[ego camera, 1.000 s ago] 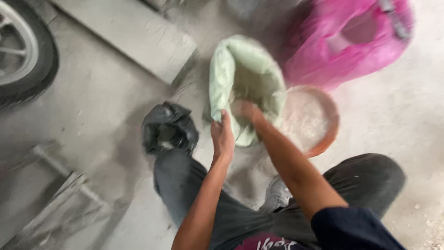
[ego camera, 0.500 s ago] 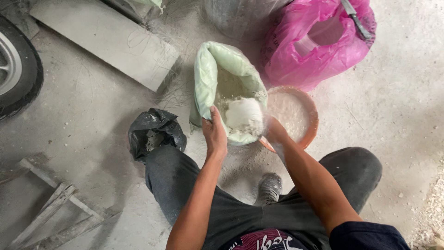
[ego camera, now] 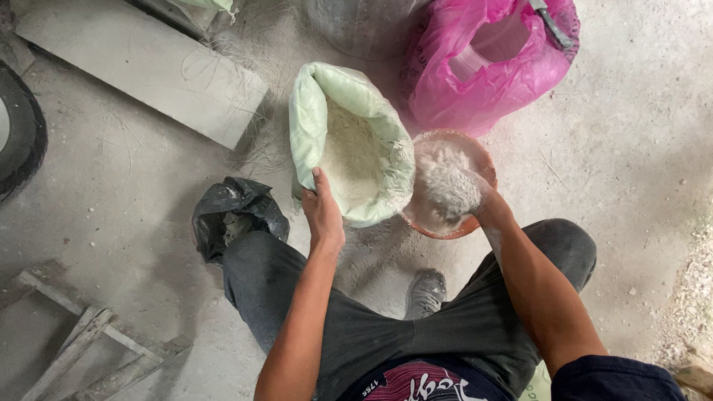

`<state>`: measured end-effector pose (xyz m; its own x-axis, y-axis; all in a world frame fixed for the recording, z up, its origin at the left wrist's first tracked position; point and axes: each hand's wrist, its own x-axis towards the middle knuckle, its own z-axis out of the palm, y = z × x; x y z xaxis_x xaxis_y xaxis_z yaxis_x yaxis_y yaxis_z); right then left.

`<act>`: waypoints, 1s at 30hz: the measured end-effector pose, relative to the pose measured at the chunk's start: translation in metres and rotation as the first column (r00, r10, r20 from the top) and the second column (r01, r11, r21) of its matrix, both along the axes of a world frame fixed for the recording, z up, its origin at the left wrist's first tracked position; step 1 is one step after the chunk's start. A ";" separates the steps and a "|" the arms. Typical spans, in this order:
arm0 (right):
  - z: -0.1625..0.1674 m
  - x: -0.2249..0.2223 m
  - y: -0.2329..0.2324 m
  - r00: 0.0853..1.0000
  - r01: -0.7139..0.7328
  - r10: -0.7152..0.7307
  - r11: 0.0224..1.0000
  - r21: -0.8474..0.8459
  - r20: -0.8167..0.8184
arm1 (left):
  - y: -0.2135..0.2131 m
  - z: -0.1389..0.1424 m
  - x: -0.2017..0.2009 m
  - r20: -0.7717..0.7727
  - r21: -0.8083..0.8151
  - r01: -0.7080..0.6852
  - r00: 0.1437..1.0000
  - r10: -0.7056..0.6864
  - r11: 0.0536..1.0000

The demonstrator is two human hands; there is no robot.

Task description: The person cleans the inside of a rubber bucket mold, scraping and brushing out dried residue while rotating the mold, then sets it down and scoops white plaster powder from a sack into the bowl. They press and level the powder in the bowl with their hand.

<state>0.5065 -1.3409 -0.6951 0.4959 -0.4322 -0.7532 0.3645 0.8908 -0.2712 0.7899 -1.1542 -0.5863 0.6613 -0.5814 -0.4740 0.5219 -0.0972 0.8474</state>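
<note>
At centre frame, your left hand (ego camera: 324, 215) is pinching the soft rolled rim of the green sack (ego camera: 349, 141); keep holding there. Your right hand (ego camera: 475, 202) is cupping loose, crumbly powder (ego camera: 445, 186) over the orange bowl (ego camera: 475, 224).

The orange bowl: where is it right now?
In the head view the orange bowl sits on the floor right of centre, against the pale green sack and just below the pink bag, with the right hand over it.

Left hand (ego camera: 324, 215) grips green sack (ego camera: 349, 141); right hand (ego camera: 483, 204) drops powder into bowl (ego camera: 427, 219).
</note>
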 end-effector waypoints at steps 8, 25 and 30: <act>0.016 0.000 -0.005 0.878 -0.409 0.276 0.856 -0.316 -0.391 | -0.013 0.042 0.064 -0.085 0.232 -0.009 0.996 0.029 0.973; 0.037 0.231 0.036 0.345 -0.850 0.031 -0.413 -0.326 -0.938 | 0.002 0.002 0.023 0.080 -0.036 0.058 0.995 -0.055 0.998; -0.020 0.269 0.049 0.233 -0.818 0.086 -0.521 -0.243 -0.969 | 0.018 -0.001 0.012 0.076 0.077 0.057 0.995 -0.063 0.995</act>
